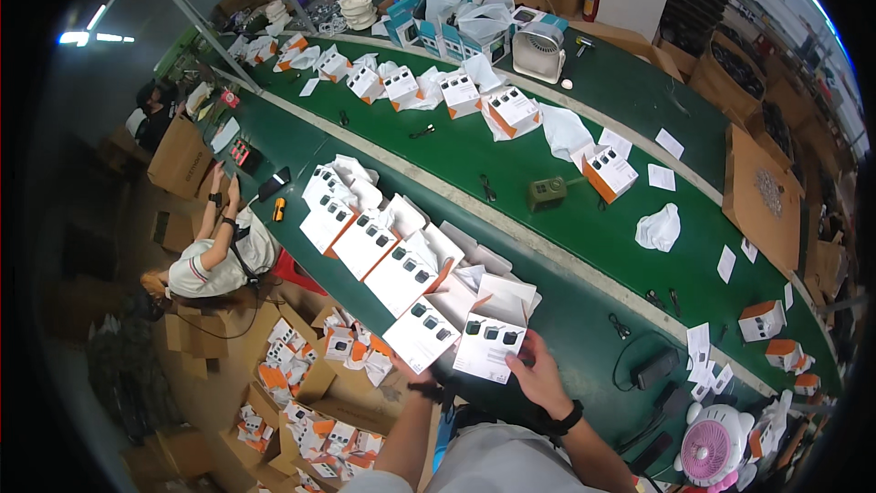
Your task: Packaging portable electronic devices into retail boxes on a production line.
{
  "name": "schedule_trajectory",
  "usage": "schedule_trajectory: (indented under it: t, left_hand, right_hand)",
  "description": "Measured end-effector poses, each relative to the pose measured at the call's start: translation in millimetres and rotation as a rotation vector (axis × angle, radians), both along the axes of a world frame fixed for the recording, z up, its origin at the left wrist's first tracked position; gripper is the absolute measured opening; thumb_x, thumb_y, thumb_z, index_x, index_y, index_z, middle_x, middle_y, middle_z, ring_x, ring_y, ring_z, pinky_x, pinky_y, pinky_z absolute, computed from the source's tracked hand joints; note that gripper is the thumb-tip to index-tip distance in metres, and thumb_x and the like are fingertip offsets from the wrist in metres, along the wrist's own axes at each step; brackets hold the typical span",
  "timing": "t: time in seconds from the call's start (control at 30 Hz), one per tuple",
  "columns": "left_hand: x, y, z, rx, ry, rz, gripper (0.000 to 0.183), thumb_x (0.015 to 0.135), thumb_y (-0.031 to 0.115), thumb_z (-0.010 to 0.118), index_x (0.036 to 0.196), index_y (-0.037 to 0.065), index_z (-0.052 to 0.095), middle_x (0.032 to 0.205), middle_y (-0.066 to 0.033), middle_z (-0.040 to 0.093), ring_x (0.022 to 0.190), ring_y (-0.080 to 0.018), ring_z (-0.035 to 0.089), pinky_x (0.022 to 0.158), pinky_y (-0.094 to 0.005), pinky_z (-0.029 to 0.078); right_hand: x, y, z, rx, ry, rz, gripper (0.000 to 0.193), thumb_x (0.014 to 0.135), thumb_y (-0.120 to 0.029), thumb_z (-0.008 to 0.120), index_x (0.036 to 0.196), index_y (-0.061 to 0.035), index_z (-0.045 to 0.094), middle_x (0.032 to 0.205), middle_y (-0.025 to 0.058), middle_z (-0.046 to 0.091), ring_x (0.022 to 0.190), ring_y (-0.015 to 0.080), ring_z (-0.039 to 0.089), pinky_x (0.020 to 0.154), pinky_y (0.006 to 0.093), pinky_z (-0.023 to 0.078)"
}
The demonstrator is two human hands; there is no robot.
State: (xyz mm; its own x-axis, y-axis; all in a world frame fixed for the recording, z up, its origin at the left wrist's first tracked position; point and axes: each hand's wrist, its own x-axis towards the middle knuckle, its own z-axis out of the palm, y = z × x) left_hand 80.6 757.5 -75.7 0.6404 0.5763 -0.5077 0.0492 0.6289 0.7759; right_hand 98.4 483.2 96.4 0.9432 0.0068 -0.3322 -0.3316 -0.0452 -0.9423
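An open white box with pictures of small black devices and raised flaps stands upright at the near end of a row, in front of me. My right hand grips its lower right side, thumb on the printed face. My left hand is at the lower edge of the neighbouring white box; its fingers are mostly hidden. Farther left, more open white boxes of the same print stand close together, with orange on some sides and white wrapping sticking out of the far one.
A green conveyor belt carries white-and-orange boxes, papers, cables and a drab-green device. To the right are a black power adapter and a pink-and-white fan. Cartons of boxes stand below left; a co-worker sits beyond them.
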Motion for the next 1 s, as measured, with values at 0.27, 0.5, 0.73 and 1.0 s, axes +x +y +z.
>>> schedule_trajectory:
  t: [0.27,0.5,0.73,1.0]
  left_hand:
    - [17.2,-15.7,121.1,0.137,-0.124,-0.242,0.067,0.094,0.056,0.036,0.142,0.010,0.030,0.139,-0.0136,0.040,0.126,-0.0268,0.041,0.104,-0.0438,0.031]
    - [38.4,-85.4,134.3,0.157,-0.157,-0.412,0.057,0.097,0.042,0.041,0.140,0.005,0.031,0.137,-0.0103,0.043,0.123,-0.0249,0.044,0.102,-0.0401,0.035]
    - [31.7,-102.6,157.4,0.720,0.087,-0.287,0.060,0.097,0.033,0.042,0.142,0.000,0.020,0.138,-0.0213,0.036,0.128,-0.0275,0.036,0.104,-0.0425,0.031]
    - [-25.7,-194.1,237.8,1.181,-0.431,-0.957,0.018,0.080,-0.001,0.050,0.095,-0.005,0.058,0.092,-0.0194,0.061,0.087,-0.0333,0.059,0.083,-0.0438,0.045]
  right_hand:
    - [6.1,-13.9,-29.4,0.153,0.029,-0.020,0.064,0.085,-0.023,0.068,0.134,0.0021,0.036,0.108,0.0148,0.061,0.087,0.0154,0.063,0.072,0.0279,0.052]
    - [30.9,-15.5,2.1,-0.052,0.012,-0.113,0.068,0.081,-0.023,0.066,0.133,0.0052,0.033,0.113,0.0254,0.058,0.098,0.0365,0.061,0.084,0.0392,0.049]
    - [67.4,-110.2,1.7,-0.223,-0.056,-0.195,0.042,0.082,-0.024,0.067,0.111,0.0044,0.055,0.091,0.0182,0.065,0.079,0.0253,0.064,0.070,0.0338,0.051]
    - [165.9,-334.3,-109.3,-1.130,-0.068,-0.794,0.049,0.077,-0.022,0.071,0.118,-0.0001,0.055,0.109,0.0210,0.060,0.100,0.0404,0.056,0.088,0.0441,0.047]
